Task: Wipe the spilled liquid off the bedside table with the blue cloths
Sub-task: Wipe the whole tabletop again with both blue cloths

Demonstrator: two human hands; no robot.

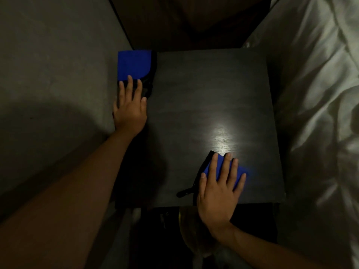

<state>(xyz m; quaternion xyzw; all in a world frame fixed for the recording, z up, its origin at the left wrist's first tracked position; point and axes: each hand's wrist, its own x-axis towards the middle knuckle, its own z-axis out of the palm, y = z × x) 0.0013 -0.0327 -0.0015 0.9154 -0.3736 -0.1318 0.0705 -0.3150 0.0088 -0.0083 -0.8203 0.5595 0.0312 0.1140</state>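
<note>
On bedside table (209, 94) | left hand (129, 109) flat on far-left cloth (134, 64) | right hand (219, 189) flat on near cloth (221, 167)

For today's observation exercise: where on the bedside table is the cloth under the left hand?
In the head view, that blue cloth lies at the bedside table's far left corner, under the left hand's fingertips, beside the grey wall.

Dim, grainy view; bright glare on dark bedside table (213, 90).

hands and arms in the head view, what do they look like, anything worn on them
Both are bare: the left hand and right hand show no gloves, rings or watch, and both forearms are uncovered with no sleeves in view. The dim light hides finer detail.
</note>
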